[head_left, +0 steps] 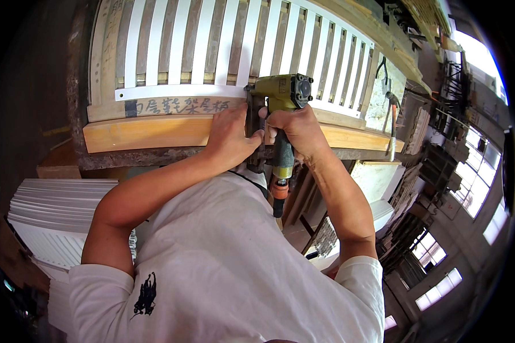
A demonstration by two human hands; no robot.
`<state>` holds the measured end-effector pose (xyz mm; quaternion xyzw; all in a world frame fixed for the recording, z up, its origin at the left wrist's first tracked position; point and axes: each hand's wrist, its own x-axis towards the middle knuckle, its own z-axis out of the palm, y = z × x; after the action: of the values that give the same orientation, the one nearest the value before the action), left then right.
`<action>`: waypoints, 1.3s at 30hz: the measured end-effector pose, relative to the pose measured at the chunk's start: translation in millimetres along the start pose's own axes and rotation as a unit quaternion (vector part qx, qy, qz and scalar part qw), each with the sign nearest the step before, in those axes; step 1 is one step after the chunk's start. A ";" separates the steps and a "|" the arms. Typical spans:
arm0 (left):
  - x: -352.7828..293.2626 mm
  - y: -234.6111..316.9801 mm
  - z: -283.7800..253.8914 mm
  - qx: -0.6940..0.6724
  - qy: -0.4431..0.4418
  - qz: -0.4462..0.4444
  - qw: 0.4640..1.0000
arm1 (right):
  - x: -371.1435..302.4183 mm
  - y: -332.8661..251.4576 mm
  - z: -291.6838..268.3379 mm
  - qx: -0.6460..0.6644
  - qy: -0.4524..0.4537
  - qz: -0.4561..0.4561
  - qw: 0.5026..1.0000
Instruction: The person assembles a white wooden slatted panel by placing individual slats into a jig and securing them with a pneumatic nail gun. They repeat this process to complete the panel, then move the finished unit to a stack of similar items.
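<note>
My right hand (297, 130) is wrapped round the dark grip of a green-and-black pneumatic nail gun (277, 91). An orange-collared air fitting (280, 188) hangs at the handle's lower end. The gun's nose meets the front rail of a white slatted frame (183, 92), which lies flat on the bench. Just left of the gun, my left hand (232, 134) rests on the wooden jig edge (174, 108), fingers stretched forward and thumb out toward the gun's magazine. Its fingertips are partly hard to see. A yellowish wooden batten (149, 134) runs along the near side.
A hammer (393, 117) lies at the bench's right end. Below left stands a stack of white slatted panels (57, 214). Pale boards (377, 177) lean under the bench at right. Timber piles and windows (475, 171) line the workshop's right side.
</note>
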<state>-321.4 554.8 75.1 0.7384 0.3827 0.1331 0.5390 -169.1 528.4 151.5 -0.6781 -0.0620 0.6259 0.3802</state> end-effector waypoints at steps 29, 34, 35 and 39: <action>-18.8 -14.7 -26.4 0.033 0.088 0.000 0.996 | 7.0 -10.5 46.4 -0.109 -0.023 -0.014 0.994; -23.9 -16.7 -39.5 0.039 0.096 -0.018 0.994 | 12.3 -12.2 58.5 -0.114 -0.064 -0.031 0.991; -25.4 -17.8 -42.8 0.046 0.106 -0.009 0.993 | 13.8 -13.2 61.7 -0.122 -0.068 -0.023 0.990; -29.0 -22.5 -48.6 0.044 0.138 -0.007 0.989 | 16.7 -15.6 72.8 -0.148 -0.074 -0.013 0.986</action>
<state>-380.0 570.9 79.8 0.7335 0.4639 0.2126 0.4490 -224.7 580.6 152.6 -0.6779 -0.1906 0.6533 0.2781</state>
